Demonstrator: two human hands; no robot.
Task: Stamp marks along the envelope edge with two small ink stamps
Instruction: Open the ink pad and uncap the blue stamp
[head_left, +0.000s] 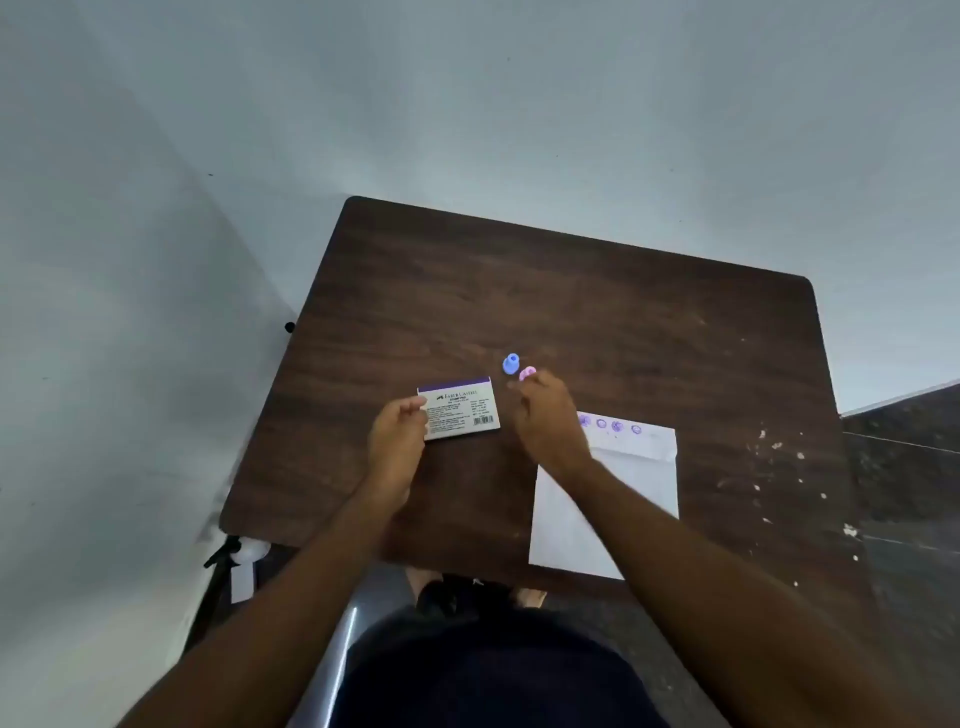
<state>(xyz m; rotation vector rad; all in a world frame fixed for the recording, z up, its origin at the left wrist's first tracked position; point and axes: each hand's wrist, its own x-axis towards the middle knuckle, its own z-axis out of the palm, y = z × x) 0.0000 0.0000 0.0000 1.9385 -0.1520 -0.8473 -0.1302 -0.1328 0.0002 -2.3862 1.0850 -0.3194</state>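
Left hand (397, 434) pinching near edge of ink pad box (460, 409). Right hand (545, 415) loosely curled, fingertips at pink stamp (528, 372); grip unclear. Blue stamp (511, 364) just beyond. Envelope (641, 467) under right wrist, purple marks along far edge.

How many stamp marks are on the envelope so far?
4 visible, in a row along the envelope's top edge. The right hand may hide more at the left end.

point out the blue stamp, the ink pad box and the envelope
blue stamp (511, 364), head view, on its top knob
ink pad box (462, 410), head view, on the printed label
envelope (644, 467), head view, on the bare white face below the marks
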